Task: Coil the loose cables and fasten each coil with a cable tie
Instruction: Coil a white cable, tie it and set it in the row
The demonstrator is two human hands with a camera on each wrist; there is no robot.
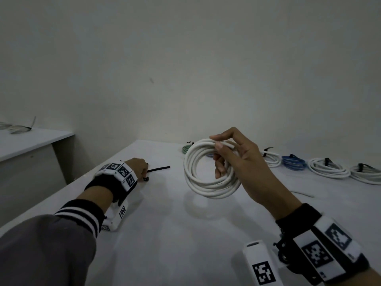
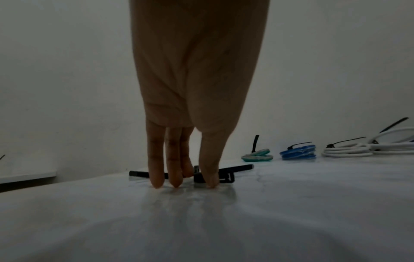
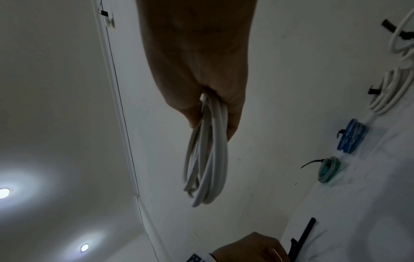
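My right hand (image 1: 221, 159) holds a white cable coil (image 1: 206, 182) up above the white table (image 1: 165, 234), thumb and fingers curled round its right side. The right wrist view shows the white cable coil (image 3: 206, 159) edge-on, hanging from my right hand (image 3: 212, 115). My left hand (image 1: 142, 170) reaches down at the table's left edge onto several black cable ties (image 1: 159, 168). In the left wrist view its straight fingers (image 2: 156, 177) and thumb (image 2: 209, 177) touch the tabletop with the black cable ties (image 2: 237, 167) lying just behind them; no pinch is visible.
Along the back right lie tied coils: green (image 1: 186, 149), white (image 1: 272, 158), blue (image 1: 293, 163) and two more white ones (image 1: 327, 170). A thin pale strip (image 1: 303, 194) lies near them. A lower side table (image 1: 31, 141) stands left; a wall closes the back.
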